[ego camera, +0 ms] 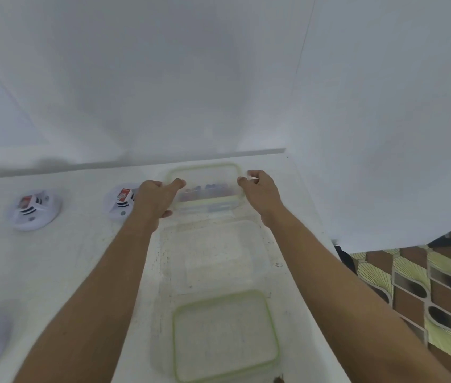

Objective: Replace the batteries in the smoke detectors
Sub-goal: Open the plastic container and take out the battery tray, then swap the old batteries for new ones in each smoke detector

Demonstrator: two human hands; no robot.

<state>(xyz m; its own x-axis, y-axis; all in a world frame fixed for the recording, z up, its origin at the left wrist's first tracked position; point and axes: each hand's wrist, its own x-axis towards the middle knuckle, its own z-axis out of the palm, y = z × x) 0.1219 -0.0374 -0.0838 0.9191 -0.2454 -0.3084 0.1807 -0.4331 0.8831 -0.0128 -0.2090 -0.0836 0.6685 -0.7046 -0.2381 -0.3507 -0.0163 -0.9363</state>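
Both hands reach to the far end of the white surface [80, 258], where a clear container [205, 165] with a pale green rim stands against the wall. The left hand [155, 199] grips its left end, fingers [177, 183] curled over the rim and thumb low on the wall; the right hand [260, 189] has its fingers [243, 181] curled against the right end of the rim, apparently holding it. Inside lie the batteries [207, 187], a blurred row of dark red and blue shapes. The container looks rigid and smooth, probably glass or hard plastic, so it is likely slippery and weighted low by its load; a hold at both short ends, with thumbs under the lip, should keep it level and stop the cells from sliding. Its green-edged lid [224, 335] lies flat near the person, with a second clear piece [216, 258] between lid and container; whether that is a box or a lid I cannot tell. To the left sit the first smoke detector [35, 210] and the second smoke detector [122, 201], open side up, each showing a red-labelled battery, the second just beside the left wrist.
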